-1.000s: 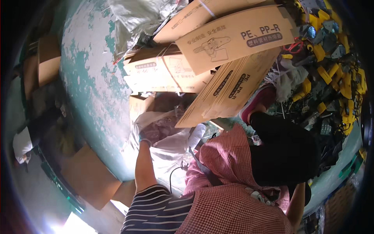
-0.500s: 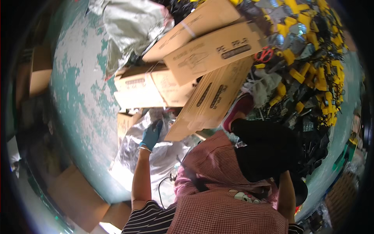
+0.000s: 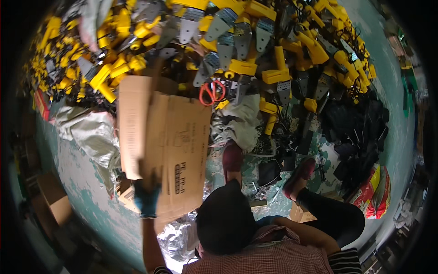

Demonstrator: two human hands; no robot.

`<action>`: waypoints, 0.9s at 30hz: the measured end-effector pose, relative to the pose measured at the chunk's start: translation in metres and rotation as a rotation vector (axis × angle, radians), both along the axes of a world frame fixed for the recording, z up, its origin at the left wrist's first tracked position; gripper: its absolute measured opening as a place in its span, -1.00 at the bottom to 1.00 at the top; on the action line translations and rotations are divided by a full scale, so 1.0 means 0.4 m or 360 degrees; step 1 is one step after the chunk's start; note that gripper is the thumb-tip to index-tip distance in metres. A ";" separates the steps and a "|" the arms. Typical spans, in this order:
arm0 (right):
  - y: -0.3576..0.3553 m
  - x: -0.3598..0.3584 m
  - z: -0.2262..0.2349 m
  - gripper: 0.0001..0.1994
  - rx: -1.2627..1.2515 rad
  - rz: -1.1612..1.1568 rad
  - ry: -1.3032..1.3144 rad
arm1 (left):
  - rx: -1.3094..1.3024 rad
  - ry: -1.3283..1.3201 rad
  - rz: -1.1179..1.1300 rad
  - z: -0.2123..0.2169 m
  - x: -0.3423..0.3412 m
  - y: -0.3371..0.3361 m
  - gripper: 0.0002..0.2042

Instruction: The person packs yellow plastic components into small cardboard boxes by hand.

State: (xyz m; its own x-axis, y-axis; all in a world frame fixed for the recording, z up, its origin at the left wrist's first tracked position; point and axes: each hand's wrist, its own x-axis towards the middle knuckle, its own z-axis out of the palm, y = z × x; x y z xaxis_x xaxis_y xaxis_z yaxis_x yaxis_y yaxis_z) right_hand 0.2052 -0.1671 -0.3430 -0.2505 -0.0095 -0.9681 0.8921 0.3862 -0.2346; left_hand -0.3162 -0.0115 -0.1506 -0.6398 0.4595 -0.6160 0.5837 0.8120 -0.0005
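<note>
Gripping the flattened cardboard box (image 3: pixel 175 150) near its lower edge, the left hand (image 3: pixel 147 199), gloved in blue, is seen at about seven o'clock in the head view, its fingers closed on the board's bottom left corner. The box is held up as a broad brown sheet, so that it rises from the grip toward twelve o'clock and spreads to one o'clock, with a second folded panel (image 3: pixel 133 123) lying at its eleven o'clock side. Because the board is gripped at one corner only, with most of the sheet above the hand, it is judged liable to sag or swing; a firmer hold nearer the middle of the edge, or support from the other hand, would be advised, and the sheet should be kept away from the pile beyond it. The right hand cannot be made out in this view, so whether it is closed or spread cannot be told. A seated person's dark-haired head (image 3: pixel 225 221) and checked shirt (image 3: pixel 264 260) fill the six o'clock area, just beside the board's lower right corner. A heap of yellow and grey parts (image 3: pixel 255 50) lies from ten to two o'clock, with red-handled scissors (image 3: pixel 212 92) at the board's upper right corner, and a grey plastic sack (image 3: pixel 89 132) at nine o'clock.
</note>
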 end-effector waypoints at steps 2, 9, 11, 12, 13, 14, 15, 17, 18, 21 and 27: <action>0.031 -0.066 0.010 -0.32 -0.0220 -0.0028 0.0112 | 0.0497 0.0289 -0.0225 -0.003 -0.234 -0.086 -0.55; 0.153 -0.053 0.154 -0.31 -0.0809 -0.0249 0.0226 | 0.0555 0.1008 -0.0910 -0.190 0.050 0.167 0.26; 0.324 0.002 0.170 -0.31 -0.0899 -0.0334 0.0278 | 0.0672 0.1231 -0.0871 -0.256 0.009 0.161 0.26; 0.365 -0.005 0.185 -0.31 -0.0925 -0.0378 0.0305 | 0.0573 0.1199 -0.0832 -0.264 0.003 0.141 0.19; 0.413 -0.022 0.192 -0.31 -0.0944 -0.0405 0.0337 | 0.0566 0.1198 -0.0802 -0.249 0.025 0.156 0.14; 0.445 -0.025 0.204 -0.31 -0.0951 -0.0430 0.0377 | 0.0570 0.1151 -0.0814 -0.250 0.027 0.168 0.08; 0.426 0.000 0.168 -0.38 -0.0656 -0.0590 0.0208 | 0.0578 0.1115 -0.0822 -0.252 0.024 0.186 0.02; 0.510 0.011 0.137 -0.44 -0.0638 -0.0263 0.0258 | 0.0573 0.1073 -0.0742 -0.236 0.038 0.202 -0.03; 0.546 0.023 0.148 -0.47 -0.0277 -0.0113 0.0206 | 0.0587 0.1006 -0.0625 -0.219 0.051 0.223 -0.07; 0.888 -0.201 0.598 -0.58 0.0551 0.0482 0.0059 | 0.1094 0.0784 -0.0210 -0.170 0.006 0.166 -0.22; 0.859 0.067 0.780 -0.58 0.2002 -0.1080 0.1042 | 0.1429 0.0983 -0.0489 -0.068 -0.044 0.187 -0.35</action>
State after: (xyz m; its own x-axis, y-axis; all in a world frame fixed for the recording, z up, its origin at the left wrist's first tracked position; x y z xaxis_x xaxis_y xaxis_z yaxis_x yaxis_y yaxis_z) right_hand 0.2318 0.1766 -0.0311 -0.2361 0.9717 0.0053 0.8498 0.2092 -0.4838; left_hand -0.3336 0.0633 -0.1778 -0.5040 0.7664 0.3982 0.8603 0.4862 0.1531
